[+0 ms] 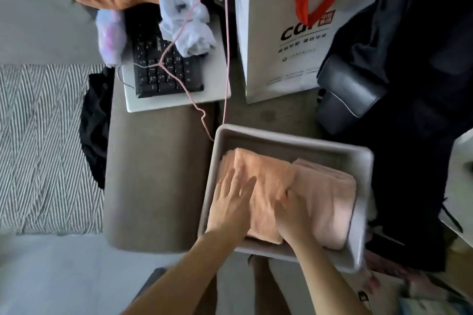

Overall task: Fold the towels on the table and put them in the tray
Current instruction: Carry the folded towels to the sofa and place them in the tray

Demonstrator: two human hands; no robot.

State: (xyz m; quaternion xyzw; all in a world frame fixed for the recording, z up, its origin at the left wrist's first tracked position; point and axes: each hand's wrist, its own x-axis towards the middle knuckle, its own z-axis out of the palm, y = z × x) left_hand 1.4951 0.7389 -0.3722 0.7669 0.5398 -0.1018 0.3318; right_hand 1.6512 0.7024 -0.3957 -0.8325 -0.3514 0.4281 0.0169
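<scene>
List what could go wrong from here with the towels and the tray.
1. The tray appears to overhang the table's near edge, and both hands press down there; it might tip toward the person.
2. The left hand and right hand lie flat on the orange towel; lifting them carelessly could drag its fold open.
3. The pink towel crowds the tray's right wall and might spill over.

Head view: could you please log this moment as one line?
left hand: flat on orange towel | right hand: pressing it | pink towel: beside | both in tray
</scene>
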